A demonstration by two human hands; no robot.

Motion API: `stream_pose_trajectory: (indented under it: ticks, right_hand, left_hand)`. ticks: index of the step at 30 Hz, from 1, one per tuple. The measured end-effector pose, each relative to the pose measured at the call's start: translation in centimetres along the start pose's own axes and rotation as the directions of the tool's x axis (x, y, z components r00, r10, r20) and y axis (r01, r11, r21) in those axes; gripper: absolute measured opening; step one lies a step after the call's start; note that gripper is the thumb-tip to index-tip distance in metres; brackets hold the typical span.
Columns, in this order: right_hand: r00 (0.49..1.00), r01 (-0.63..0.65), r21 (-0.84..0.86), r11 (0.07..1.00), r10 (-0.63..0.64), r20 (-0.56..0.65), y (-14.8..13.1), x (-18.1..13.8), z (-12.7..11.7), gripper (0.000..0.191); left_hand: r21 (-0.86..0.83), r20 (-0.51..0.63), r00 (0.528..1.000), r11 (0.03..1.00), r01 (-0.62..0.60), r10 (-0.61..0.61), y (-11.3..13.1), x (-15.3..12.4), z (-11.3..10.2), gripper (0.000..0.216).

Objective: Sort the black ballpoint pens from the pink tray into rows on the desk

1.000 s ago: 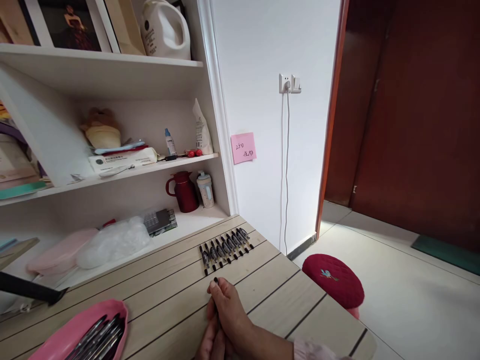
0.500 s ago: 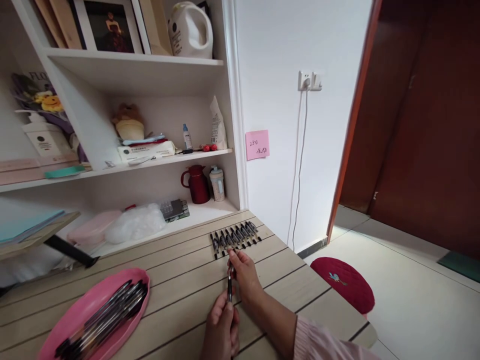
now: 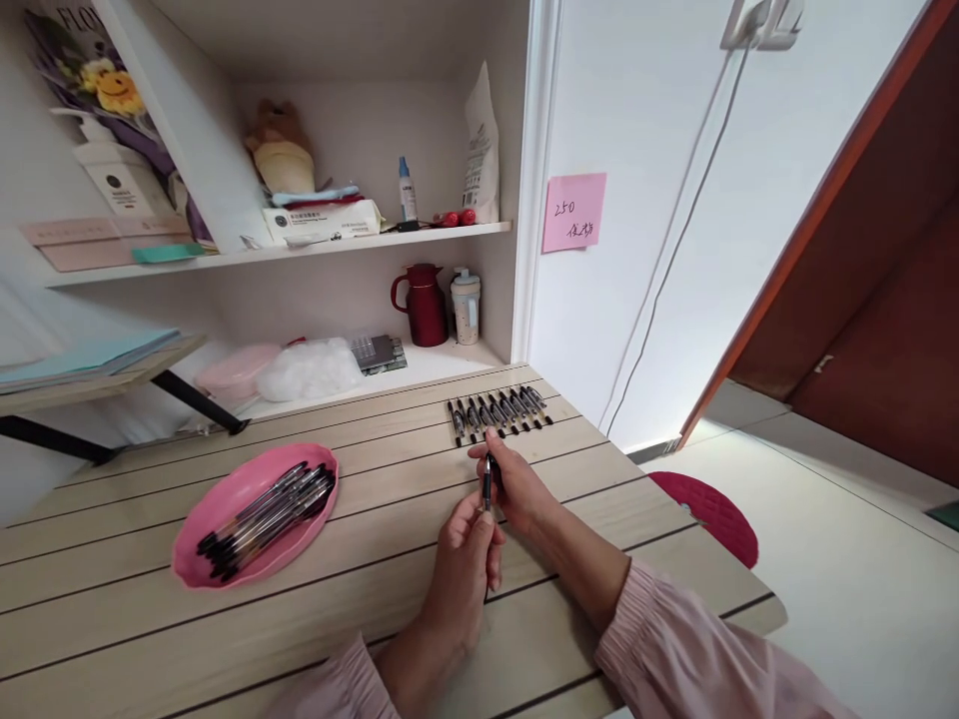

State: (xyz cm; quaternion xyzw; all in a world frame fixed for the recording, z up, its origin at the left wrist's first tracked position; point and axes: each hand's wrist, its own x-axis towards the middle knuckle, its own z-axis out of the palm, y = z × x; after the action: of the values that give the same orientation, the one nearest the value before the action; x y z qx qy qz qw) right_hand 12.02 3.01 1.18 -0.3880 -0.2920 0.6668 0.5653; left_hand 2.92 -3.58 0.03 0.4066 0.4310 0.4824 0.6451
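My left hand [image 3: 466,544] is closed around the lower part of a black pen [image 3: 486,487], held nearly upright above the table. At the pen's upper end, my right hand [image 3: 518,486] pinches it between thumb and fingers, which partly cover that end. Just beyond the right fingertips lies a row of black pens [image 3: 500,407], side by side on the table, with small black pieces along their near ends. To the left, a pink scalloped dish [image 3: 184,559] holds several clear-barrelled pens [image 3: 266,514] with black ends.
The slatted wooden table [image 3: 390,519] meets white shelves at the back, where a red jug [image 3: 427,310] and a pale cup [image 3: 466,310] stand. A small raised stand [image 3: 172,355] is at the left. Beyond the right table edge is a red stool [image 3: 711,514].
The view has tilted down, bringing the whole pink dish and both forearms into sight. Both hands stay on the pen, and its upper end now shows black between the right fingers.
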Motion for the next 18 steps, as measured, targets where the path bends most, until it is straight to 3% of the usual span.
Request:
stream_pose_trajectory:
  ticks: [3,8,12,18]
  right_hand:
    - [0.999,0.013,0.006,1.000,-0.013,0.045,0.03,-0.08,-0.05,0.046]
    - [0.987,0.104,-0.028,0.994,-0.100,0.125,0.09,-0.23,-0.01,0.040]
    - [0.985,0.163,-0.138,0.977,-0.153,0.082,0.26,-0.27,-0.04,0.034]
    - [0.985,0.169,-0.138,0.976,-0.162,0.057,0.23,-0.13,-0.09,0.033]
  left_hand:
    - [-0.007,-0.050,0.998,0.999,-0.042,0.041,0.28,0.21,0.01,0.035]
    - [0.011,-0.087,0.993,0.997,-0.076,0.077,0.68,0.57,-0.07,0.039]
    - [0.055,-0.114,0.989,0.994,-0.092,0.098,0.56,0.62,-0.08,0.037]
    - [0.096,-0.156,0.985,0.994,-0.060,0.074,0.56,0.62,0.07,0.033]
